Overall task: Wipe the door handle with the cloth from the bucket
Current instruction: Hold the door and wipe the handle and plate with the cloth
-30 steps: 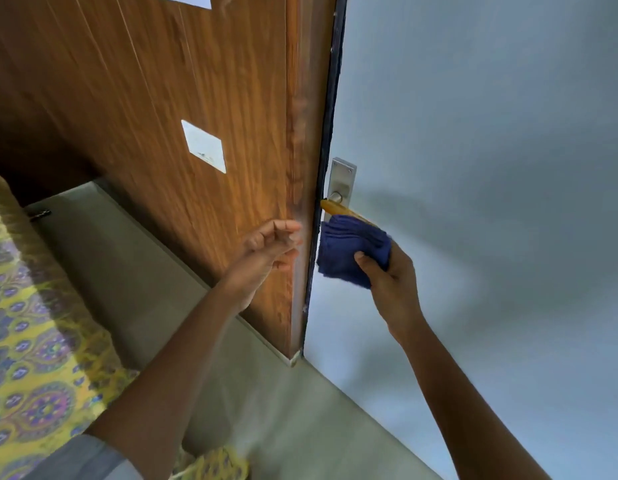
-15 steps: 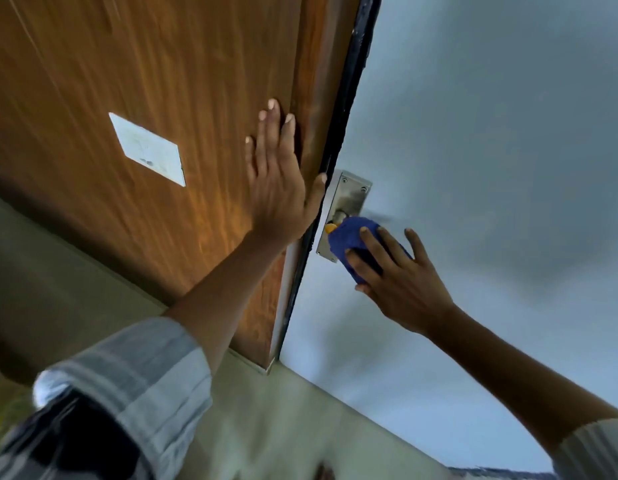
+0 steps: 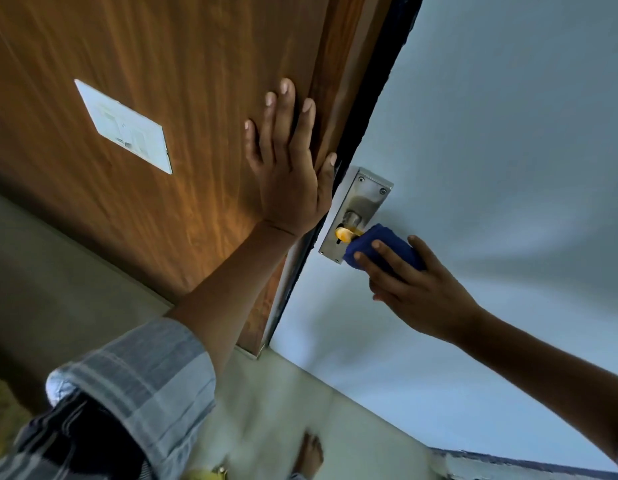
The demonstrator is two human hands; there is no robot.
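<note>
A blue cloth (image 3: 380, 242) is wrapped over the brass lever of the door handle (image 3: 345, 233), which sits on a steel plate (image 3: 361, 199) on the pale grey door. My right hand (image 3: 415, 289) grips the cloth around the lever, and only the lever's inner end shows. My left hand (image 3: 290, 171) lies flat, fingers spread, on the brown wooden panel (image 3: 162, 81) beside the door's edge. The bucket is out of view.
A white rectangular plate (image 3: 123, 128) is fixed to the wooden panel at the left. Below lies a pale tiled floor (image 3: 300, 393), where a bare foot (image 3: 311, 452) shows at the bottom edge. A black strip runs up the door edge.
My left hand has gone from hovering near the door edge to pressing flat on the wood. My right hand has shifted the cloth along the lever, away from the plate; the view has closed in.
</note>
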